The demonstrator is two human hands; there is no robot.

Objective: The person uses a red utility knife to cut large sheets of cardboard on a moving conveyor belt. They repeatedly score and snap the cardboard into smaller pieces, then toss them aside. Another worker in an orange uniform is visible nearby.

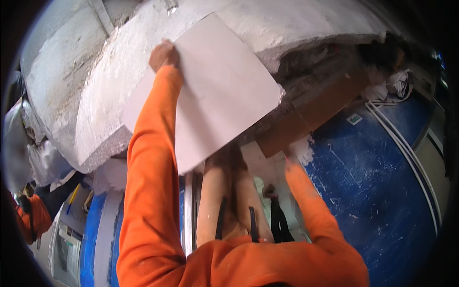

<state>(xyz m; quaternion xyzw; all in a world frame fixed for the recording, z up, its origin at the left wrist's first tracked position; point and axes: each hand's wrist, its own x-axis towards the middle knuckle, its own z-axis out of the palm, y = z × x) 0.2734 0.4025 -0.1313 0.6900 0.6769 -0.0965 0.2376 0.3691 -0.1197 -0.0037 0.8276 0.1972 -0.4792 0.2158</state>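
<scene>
A large pale white board lies aslant over a plaster-whitened work surface. My left hand is closed at the board's upper left edge, the arm stretched far forward over it. My right hand is low on the right, smeared by motion, at the lower edge of a long brown strip that looks like cardboard or thin board. The right fingers are mostly hidden, so their grip does not show.
The whitened work surface has a rough, broken edge with a dark hollow beneath. To the right are a scuffed blue surface and thin white pipes. Plastic bags and another person's orange sleeve are at left.
</scene>
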